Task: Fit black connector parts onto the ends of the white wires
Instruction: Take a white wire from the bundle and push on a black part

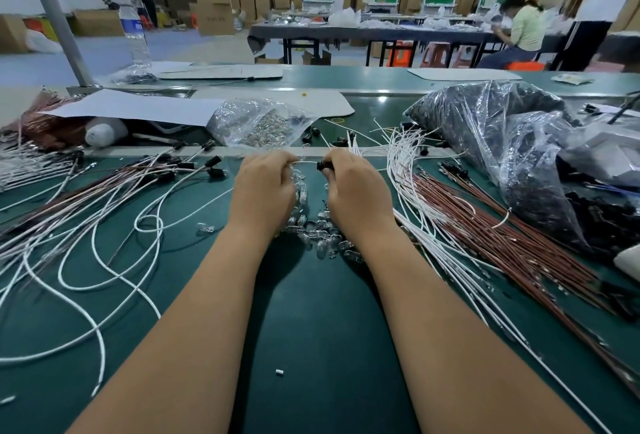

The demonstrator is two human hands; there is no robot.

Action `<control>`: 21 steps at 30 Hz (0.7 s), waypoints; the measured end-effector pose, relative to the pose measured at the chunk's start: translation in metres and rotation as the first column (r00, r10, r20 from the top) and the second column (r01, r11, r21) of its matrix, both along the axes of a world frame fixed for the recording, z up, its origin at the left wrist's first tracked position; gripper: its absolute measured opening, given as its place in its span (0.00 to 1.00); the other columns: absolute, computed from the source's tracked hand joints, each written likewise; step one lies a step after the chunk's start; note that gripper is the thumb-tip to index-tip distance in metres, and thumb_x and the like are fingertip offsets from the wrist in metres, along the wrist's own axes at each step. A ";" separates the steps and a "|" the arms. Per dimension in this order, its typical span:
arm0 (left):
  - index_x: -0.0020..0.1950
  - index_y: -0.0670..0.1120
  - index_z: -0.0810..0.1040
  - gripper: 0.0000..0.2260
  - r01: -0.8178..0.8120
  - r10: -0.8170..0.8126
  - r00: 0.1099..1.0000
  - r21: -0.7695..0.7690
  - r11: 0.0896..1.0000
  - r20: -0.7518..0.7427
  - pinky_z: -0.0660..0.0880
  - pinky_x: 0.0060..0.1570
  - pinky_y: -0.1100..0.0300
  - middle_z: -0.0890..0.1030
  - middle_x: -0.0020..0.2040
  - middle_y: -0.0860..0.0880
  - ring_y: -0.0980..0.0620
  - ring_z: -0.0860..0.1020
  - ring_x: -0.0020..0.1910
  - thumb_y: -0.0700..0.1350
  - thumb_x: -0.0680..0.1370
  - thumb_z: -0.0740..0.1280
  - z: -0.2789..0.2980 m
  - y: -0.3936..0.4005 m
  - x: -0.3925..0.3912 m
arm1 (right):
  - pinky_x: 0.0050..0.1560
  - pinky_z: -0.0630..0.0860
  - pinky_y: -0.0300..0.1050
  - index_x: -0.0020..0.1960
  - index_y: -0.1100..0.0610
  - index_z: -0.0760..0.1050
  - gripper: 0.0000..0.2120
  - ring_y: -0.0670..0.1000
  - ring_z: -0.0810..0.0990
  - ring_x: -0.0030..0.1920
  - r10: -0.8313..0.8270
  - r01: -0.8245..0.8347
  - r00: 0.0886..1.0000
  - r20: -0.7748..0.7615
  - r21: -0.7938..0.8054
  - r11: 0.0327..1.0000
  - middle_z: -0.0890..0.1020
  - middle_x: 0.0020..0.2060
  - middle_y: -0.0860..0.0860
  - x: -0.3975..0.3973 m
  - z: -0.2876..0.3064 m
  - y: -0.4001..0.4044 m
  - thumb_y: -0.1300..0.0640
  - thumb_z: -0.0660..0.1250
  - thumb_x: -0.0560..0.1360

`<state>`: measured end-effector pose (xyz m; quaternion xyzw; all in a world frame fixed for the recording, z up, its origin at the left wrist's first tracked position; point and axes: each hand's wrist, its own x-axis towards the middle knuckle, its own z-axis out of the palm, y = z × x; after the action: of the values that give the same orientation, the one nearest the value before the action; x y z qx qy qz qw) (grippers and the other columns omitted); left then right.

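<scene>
Left hand (265, 180) is curled round the short stretch of white wire (304, 163) that bridges the gap between both fists, pinching it near the end, and the right hand (355, 184) has its fingers wrapped on a small black connector (322, 166) right at that wire's tip, so to me this is the actual push-on step, wire end meeting the part. Can't tell from the head view whether the tip is already seated or only lined up, the fingers hide the joint. Both hands hover over the green bench (311, 329), just above a scatter of little clear glass bulbs (318, 236). Off to the left lie wires that already carry black ends (180, 166), looks like the done pile; to the right sits the loose bundle of white wires (412, 184) beside a bunch of brown wires (502, 243), and a big clear bag of black parts (491, 142) further right. Next move, I reckon: press straight in along the wire's axis, keep it from buckling, then drop it on the left pile.
</scene>
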<state>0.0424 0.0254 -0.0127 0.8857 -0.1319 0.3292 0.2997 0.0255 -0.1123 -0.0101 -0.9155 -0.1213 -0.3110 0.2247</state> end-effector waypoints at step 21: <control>0.47 0.45 0.81 0.04 0.154 -0.304 0.926 -0.515 0.843 -0.222 0.74 0.38 0.66 0.83 0.38 0.49 0.55 0.78 0.37 0.38 0.77 0.67 0.007 0.001 -0.004 | 0.44 0.74 0.36 0.48 0.57 0.80 0.05 0.45 0.78 0.41 0.091 -0.083 0.996 0.013 0.541 0.837 0.82 0.41 0.48 0.004 0.003 -0.008 0.63 0.67 0.76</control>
<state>0.0380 0.0267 -0.0061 0.7974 -0.1042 0.1772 0.5673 0.0299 -0.1200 -0.0069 -0.8106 -0.0686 -0.3158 0.4884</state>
